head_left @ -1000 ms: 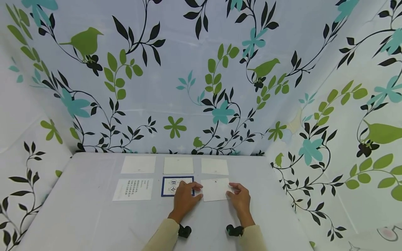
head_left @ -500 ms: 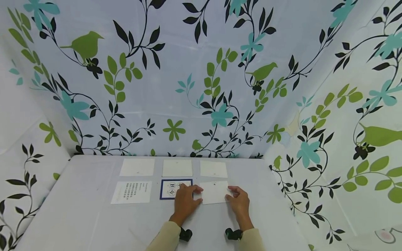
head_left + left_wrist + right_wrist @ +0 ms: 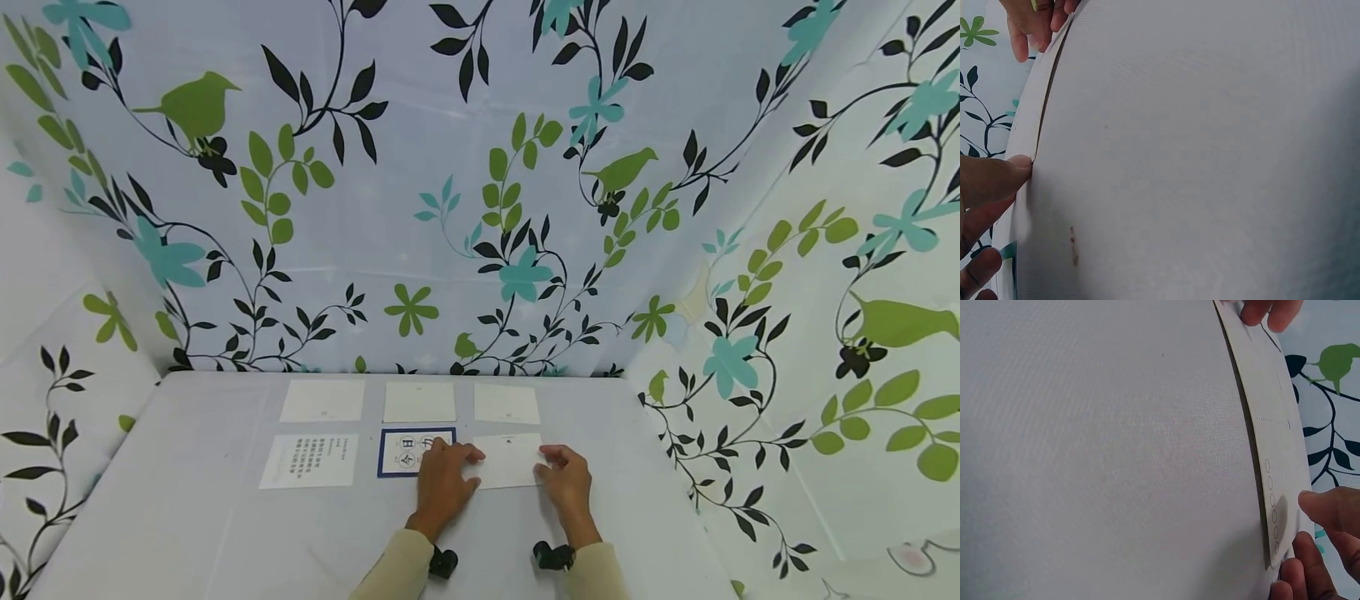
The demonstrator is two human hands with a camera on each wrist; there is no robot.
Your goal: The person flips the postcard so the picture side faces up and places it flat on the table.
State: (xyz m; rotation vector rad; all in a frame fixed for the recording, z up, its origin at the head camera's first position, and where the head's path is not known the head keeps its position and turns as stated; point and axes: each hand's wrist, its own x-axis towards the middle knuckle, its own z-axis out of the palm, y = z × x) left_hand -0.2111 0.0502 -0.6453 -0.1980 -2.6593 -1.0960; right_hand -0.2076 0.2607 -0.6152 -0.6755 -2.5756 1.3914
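Observation:
A white card lies at the right of the front row on the table, between both hands. Along one end, the right wrist view shows a row of small outlined ovals. My left hand holds its left edge, the thumb at the near corner; this hand partly covers a blue-bordered printed card. At the opposite edge, my right hand holds the card with bent thumb and fingers. A thin dark shadow runs under the card's near edge.
Left of the blue-bordered card lies a white sheet with printed columns. Behind stand three pale cards in a row: left, middle and right. A leaf-patterned cloth rises beyond the white table's far edge.
The view has shifted slightly. Both hands stay at the card's edges with little movement, and the card lies in nearly the same place, perhaps a little straighter.

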